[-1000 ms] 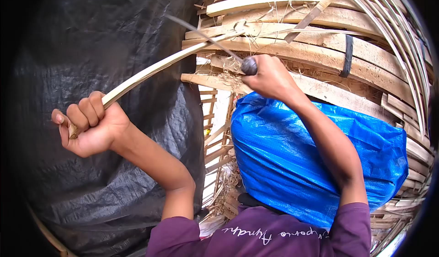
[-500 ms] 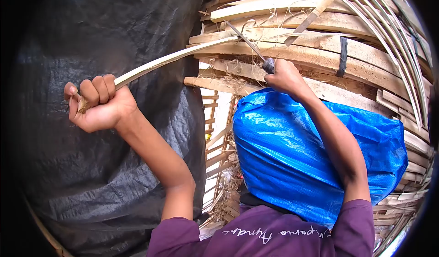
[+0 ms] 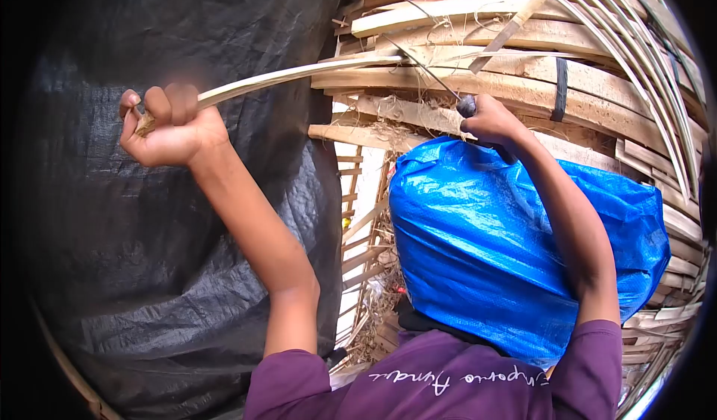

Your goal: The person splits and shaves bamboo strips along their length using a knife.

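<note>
My left hand (image 3: 173, 125) is closed around the near end of a long, pale strip that looks like split bamboo (image 3: 276, 76). The strip bows up to the right, away from my fist. My right hand (image 3: 493, 125) grips the dark handle of a knife (image 3: 424, 67), its thin blade pointing up and to the left. That blade crosses the strip near the strip's far part; whether it is cutting in I cannot tell. Fine curled shavings (image 3: 448, 33) hang around the blade.
Blue plastic sheeting (image 3: 478, 233) covers my lap. A black tarp (image 3: 187, 270) hangs on the left. Stacked wooden slats (image 3: 463, 84) lie ahead, with a flat wooden stick (image 3: 523, 18) angled across them. Several thin strips (image 3: 642, 84) curve down at the right.
My left hand has risen and shifted slightly right with the strip, which now lies flatter. My right hand and the knife have moved a little to the right.
</note>
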`<state>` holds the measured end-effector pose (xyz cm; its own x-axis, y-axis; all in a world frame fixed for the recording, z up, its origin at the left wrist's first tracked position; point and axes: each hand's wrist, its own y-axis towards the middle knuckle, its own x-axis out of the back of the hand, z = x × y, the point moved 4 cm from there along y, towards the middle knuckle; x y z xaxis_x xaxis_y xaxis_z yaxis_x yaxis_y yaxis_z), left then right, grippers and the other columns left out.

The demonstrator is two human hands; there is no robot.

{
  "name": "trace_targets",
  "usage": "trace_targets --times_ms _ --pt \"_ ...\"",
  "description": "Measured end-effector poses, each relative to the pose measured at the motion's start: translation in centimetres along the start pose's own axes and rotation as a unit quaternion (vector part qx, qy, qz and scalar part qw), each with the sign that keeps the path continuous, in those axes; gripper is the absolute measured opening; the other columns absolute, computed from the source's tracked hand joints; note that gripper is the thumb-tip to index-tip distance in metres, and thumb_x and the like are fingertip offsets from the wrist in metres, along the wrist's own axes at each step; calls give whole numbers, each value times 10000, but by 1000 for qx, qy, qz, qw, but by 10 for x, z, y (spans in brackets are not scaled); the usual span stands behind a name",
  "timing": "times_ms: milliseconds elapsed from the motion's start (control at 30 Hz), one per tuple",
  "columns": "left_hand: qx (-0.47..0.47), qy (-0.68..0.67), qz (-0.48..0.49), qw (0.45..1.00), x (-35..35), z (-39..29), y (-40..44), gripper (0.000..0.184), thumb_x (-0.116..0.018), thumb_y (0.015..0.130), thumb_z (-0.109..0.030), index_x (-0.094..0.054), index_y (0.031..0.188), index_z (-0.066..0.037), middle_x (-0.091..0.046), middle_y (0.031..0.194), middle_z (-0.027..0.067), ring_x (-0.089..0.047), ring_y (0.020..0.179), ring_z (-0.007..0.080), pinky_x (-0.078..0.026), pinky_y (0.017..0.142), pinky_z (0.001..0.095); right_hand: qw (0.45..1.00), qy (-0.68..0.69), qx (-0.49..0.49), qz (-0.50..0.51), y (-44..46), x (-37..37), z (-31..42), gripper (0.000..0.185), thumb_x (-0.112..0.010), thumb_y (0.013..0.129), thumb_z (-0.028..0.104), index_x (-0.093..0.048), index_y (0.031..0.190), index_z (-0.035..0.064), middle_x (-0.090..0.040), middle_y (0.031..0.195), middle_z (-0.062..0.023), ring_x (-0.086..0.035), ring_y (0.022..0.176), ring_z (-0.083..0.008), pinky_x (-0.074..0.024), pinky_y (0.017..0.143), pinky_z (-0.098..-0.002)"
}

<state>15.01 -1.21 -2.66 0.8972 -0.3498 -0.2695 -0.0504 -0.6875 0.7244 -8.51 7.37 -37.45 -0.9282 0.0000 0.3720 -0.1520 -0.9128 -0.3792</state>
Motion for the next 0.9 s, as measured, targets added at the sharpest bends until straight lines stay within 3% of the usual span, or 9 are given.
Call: trace_targets --times_ms 100,133,167,233,367,500,633,733,900 --pt "8 -6 -12 1000 4 2 5 155 -405 832 -223 -512 818 -111 -159 473 -50 -76 415 78 -101 407 258 989 146 -16 -9 -21 3 24 348 -656 730 162 -670 1021 -28 -675 777 -181 -660 651 -216 -518 586 -358" --pt "3 9 -35 999 5 2 6 147 -398 835 -230 -491 802 -121 -168 480 -48 -92 417 80 -106 414 258 988 143 41 -32 -27 2 40 383 -662 736 156 -654 1077 -16 -675 794 -171 -651 638 -200 -510 565 -350" --pt "1 9 -33 999 2 3 7 147 -398 835 -230 -491 802 -121 -168 480 -48 -92 417 80 -106 414 258 989 140 43 -23 -36 1 53 247 -689 767 152 -618 923 -25 -606 714 -85 -570 589 -156 -473 547 -330" --pt "-18 67 -167 983 -3 3 2 157 -374 847 -244 -460 791 -125 -183 491 -39 -120 413 84 -119 419 262 966 113 213 -95 -40 -8 80 271 -688 752 147 -617 940 -35 -632 723 -123 -609 641 -215 -496 625 -369" --pt "-5 53 -192 980 -6 1 3 200 -342 855 -275 -438 801 -108 -273 548 -16 -229 433 98 -207 423 256 951 92 282 -83 -71 -18 124 230 -668 749 143 -594 911 -1 -645 751 -238 -653 739 -402 -501 695 -439" --pt "7 27 -126 992 -12 -6 -10 205 -395 844 -231 -531 836 -79 -370 604 14 -344 517 134 -311 504 296 952 79 283 -83 -71 -16 123 234 -648 735 171 -630 907 13 -663 796 -247 -650 812 -427 -504 762 -490" --pt "29 -17 -65 997 -7 -2 -8 225 -460 832 -269 -557 879 -71 -389 640 23 -358 552 130 -318 530 294 957 117 254 -76 -59 -9 107 248 -657 732 186 -651 907 11 -666 789 -239 -659 799 -415 -513 753 -472" --pt "40 -75 79 993 -2 6 -7 388 -464 845 -444 -584 982 -102 -304 552 -14 -247 471 95 -224 470 263 966 105 230 -44 -64 -7 109 244 -667 736 204 -657 870 0 -668 795 -251 -669 800 -405 -520 743 -460" --pt "18 -45 85 995 -14 1 -32 421 -455 853 -476 -543 1063 -122 -216 460 -40 -124 399 74 -130 423 274 936 170 309 -12 -91 -16 146 239 -681 728 174 -633 880 -3 -650 745 -237 -653 766 -415 -508 698 -468"
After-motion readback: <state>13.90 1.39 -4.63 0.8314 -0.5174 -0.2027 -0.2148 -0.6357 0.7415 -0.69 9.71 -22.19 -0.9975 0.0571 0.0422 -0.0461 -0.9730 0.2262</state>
